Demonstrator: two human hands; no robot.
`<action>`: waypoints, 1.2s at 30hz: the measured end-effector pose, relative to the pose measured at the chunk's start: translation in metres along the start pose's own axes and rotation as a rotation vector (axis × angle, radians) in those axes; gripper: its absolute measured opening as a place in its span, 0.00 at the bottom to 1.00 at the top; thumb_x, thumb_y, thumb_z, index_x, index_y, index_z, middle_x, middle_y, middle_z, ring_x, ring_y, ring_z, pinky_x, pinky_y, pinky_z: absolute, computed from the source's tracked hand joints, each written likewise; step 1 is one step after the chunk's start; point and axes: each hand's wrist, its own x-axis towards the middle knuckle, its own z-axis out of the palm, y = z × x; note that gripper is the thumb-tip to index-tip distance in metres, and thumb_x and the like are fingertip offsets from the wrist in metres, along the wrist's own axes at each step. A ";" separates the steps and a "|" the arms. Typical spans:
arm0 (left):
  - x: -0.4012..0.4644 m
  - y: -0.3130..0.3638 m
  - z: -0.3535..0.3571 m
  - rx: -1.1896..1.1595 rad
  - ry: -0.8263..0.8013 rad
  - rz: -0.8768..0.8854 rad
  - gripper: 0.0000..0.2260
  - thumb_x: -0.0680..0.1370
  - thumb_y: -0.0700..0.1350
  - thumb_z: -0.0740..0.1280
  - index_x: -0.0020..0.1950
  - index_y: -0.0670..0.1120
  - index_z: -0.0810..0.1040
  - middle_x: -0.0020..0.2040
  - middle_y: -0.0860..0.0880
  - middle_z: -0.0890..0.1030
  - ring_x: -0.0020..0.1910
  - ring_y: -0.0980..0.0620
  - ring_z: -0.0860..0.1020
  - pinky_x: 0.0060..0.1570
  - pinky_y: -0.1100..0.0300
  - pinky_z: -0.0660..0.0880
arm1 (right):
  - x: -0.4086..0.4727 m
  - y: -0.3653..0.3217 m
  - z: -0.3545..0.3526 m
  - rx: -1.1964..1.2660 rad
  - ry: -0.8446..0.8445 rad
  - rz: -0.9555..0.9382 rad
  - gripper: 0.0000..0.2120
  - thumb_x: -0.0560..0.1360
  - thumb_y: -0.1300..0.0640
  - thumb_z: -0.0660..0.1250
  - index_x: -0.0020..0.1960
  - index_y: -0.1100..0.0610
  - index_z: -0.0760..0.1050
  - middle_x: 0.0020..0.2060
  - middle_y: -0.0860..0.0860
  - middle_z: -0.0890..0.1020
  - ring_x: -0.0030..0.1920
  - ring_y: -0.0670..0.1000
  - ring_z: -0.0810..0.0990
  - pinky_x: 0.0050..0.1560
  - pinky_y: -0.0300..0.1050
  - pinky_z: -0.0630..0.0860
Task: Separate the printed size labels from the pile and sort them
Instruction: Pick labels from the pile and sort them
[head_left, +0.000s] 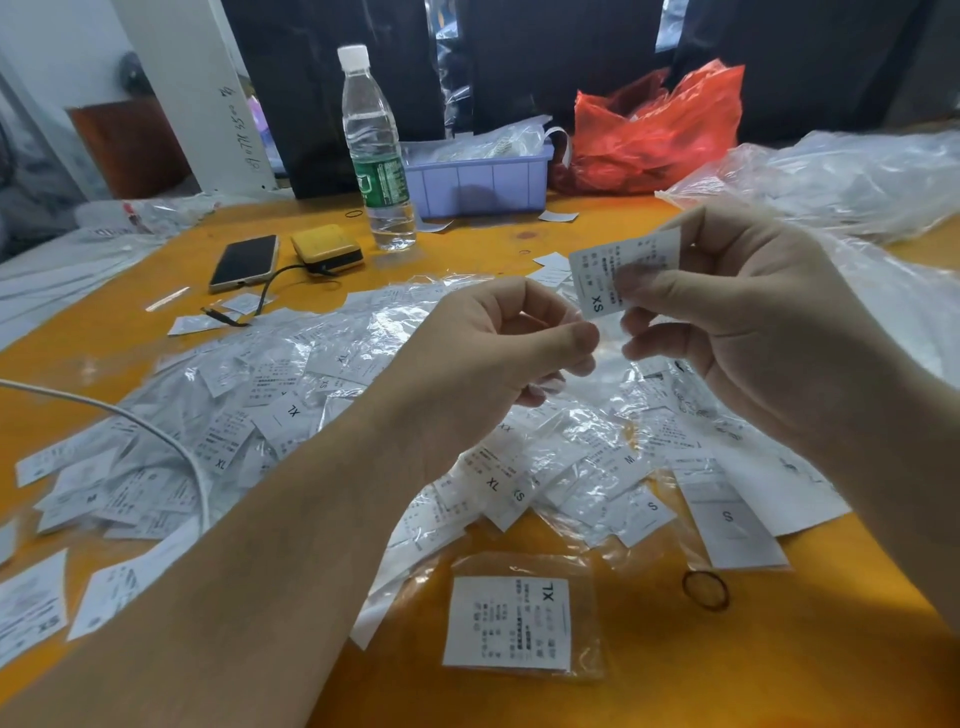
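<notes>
A wide pile of white size labels in clear sleeves (291, 405) covers the middle of the orange table (727, 675). My right hand (737, 332) is raised above the pile and pinches an XS label (602, 280) between thumb and fingers. My left hand (488, 353) is just left of it, thumb and fingertips pinched on the clear sleeve at the label's lower edge. An XL label in its sleeve (511, 623) lies alone near the front. An S label (727, 519) lies at the right, and an XS label (31, 608) at the far left.
A water bottle (376, 150), a phone (244, 262) and a yellow box (327, 249) stand at the back. Behind them are a purple bin (478, 182) and a red bag (660, 124). A white cable (156, 431) crosses the pile. A rubber band (705, 590) lies front right.
</notes>
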 end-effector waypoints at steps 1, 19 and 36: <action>0.000 0.000 0.000 0.000 -0.005 0.002 0.04 0.74 0.43 0.72 0.42 0.46 0.78 0.36 0.50 0.84 0.34 0.54 0.78 0.38 0.62 0.76 | 0.000 0.000 0.001 -0.013 -0.008 -0.003 0.05 0.68 0.65 0.71 0.40 0.58 0.76 0.32 0.53 0.83 0.31 0.50 0.79 0.31 0.41 0.80; 0.001 0.000 -0.004 -0.038 0.055 0.012 0.07 0.67 0.52 0.72 0.40 0.49 0.81 0.35 0.52 0.81 0.33 0.57 0.76 0.36 0.64 0.76 | -0.001 -0.002 -0.001 -0.135 -0.112 0.048 0.10 0.62 0.63 0.72 0.43 0.60 0.76 0.32 0.51 0.81 0.31 0.50 0.79 0.33 0.42 0.80; 0.002 -0.001 -0.006 -0.015 0.065 0.003 0.13 0.65 0.56 0.72 0.39 0.47 0.79 0.31 0.54 0.79 0.31 0.57 0.76 0.43 0.58 0.78 | 0.002 -0.002 -0.007 -0.062 -0.081 0.117 0.06 0.68 0.69 0.70 0.44 0.61 0.77 0.33 0.57 0.83 0.29 0.50 0.77 0.29 0.42 0.76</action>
